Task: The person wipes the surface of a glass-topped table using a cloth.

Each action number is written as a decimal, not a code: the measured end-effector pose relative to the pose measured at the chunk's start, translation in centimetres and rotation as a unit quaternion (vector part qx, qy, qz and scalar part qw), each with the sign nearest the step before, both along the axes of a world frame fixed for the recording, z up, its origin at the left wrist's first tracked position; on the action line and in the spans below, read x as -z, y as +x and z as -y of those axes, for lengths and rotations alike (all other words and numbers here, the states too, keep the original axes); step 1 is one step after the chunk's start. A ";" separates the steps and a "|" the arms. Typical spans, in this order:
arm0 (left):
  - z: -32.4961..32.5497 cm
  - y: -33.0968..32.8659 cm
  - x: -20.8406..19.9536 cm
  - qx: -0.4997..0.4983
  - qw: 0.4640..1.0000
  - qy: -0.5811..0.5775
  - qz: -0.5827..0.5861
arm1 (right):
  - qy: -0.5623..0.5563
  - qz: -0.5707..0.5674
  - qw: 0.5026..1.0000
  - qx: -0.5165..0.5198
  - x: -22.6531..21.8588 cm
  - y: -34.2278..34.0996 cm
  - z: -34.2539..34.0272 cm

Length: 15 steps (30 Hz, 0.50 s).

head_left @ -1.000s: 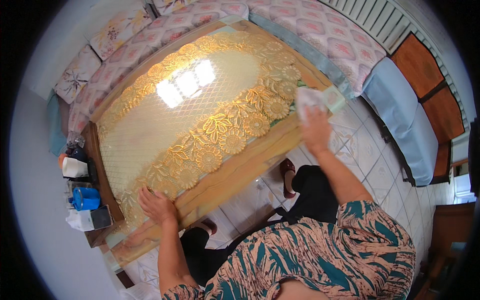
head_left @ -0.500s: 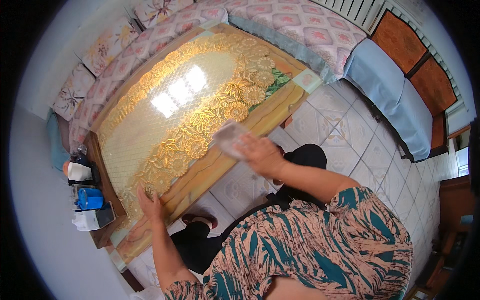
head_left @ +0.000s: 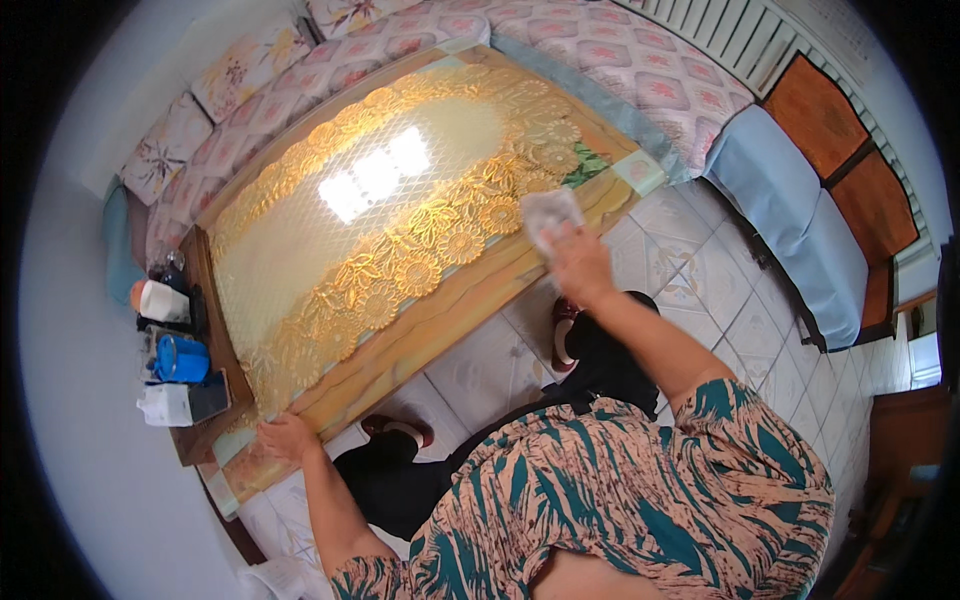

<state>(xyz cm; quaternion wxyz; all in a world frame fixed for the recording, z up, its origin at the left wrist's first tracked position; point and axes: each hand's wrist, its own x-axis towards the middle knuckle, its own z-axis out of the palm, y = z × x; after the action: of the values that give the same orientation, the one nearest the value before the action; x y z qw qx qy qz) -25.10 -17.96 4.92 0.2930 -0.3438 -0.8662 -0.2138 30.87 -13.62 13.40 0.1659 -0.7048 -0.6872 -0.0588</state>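
A low table [head_left: 440,345] has a marbled yellow-brown border and a gold floral lace cover [head_left: 415,272] over its middle, with bright glare on top. My right hand [head_left: 581,262] presses a pale, folded cloth [head_left: 550,217] on the near border, toward the right corner. Part of the cloth lies beneath the fingers. At the left end, my left hand [head_left: 288,438] rests on the near border beside the lace, fingers laid out and holding nothing.
A wooden tray [head_left: 222,340] at the table's left end holds a blue container [head_left: 181,358], a white cup [head_left: 164,301] and a white box [head_left: 165,405]. A patterned sofa [head_left: 620,60] lines the far side. Blue-covered chairs [head_left: 790,210] stand right, on tiled floor [head_left: 700,250].
My right hand has slid the cloth rightward along the near border. My left hand has shifted off the lace onto the border, nearer the left end. The whole view has shifted slightly.
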 end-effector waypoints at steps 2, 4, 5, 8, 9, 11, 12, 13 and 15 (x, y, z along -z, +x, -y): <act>-1.0 1.6 -0.2 0.000 1.000 0.018 -0.009 | 0.063 -0.018 0.990 -0.123 2.3 -4.9 1.8; -0.5 1.7 0.0 -0.008 0.999 0.030 -0.027 | 0.002 -0.035 0.974 -0.225 0.6 -11.3 4.5; -0.5 1.8 0.0 -0.005 0.999 0.034 -0.039 | -0.006 -0.043 0.962 -0.270 0.7 -13.6 5.0; -0.5 2.9 -1.1 -0.005 0.999 0.033 -0.028 | -0.030 -0.067 0.938 -0.339 0.0 -19.4 5.4; -0.3 3.3 -1.5 -0.009 0.999 0.032 -0.016 | -0.039 -0.073 0.932 -0.353 -0.5 -20.7 5.3; 0.1 2.9 -1.5 -0.008 0.999 0.029 -0.024 | -0.024 -0.069 0.929 -0.363 -0.2 -22.1 4.3; 0.0 2.9 -1.4 -0.005 0.999 0.030 -0.024 | 0.001 -0.068 0.928 -0.367 0.7 -21.9 3.1; -0.1 3.0 -1.4 -0.004 0.999 0.030 -0.022 | 0.026 -0.068 0.926 -0.371 1.6 -21.7 2.0; 0.1 2.5 -1.0 -0.010 0.999 0.029 -0.018 | 0.049 -0.061 0.940 -0.333 2.4 -20.5 0.2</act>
<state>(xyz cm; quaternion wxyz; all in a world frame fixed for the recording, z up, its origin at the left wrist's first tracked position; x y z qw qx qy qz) -22.63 -18.08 5.96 0.3208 -0.3303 -0.8576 -0.2291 10.41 -13.82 10.99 0.2523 -0.4293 -0.8672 0.0094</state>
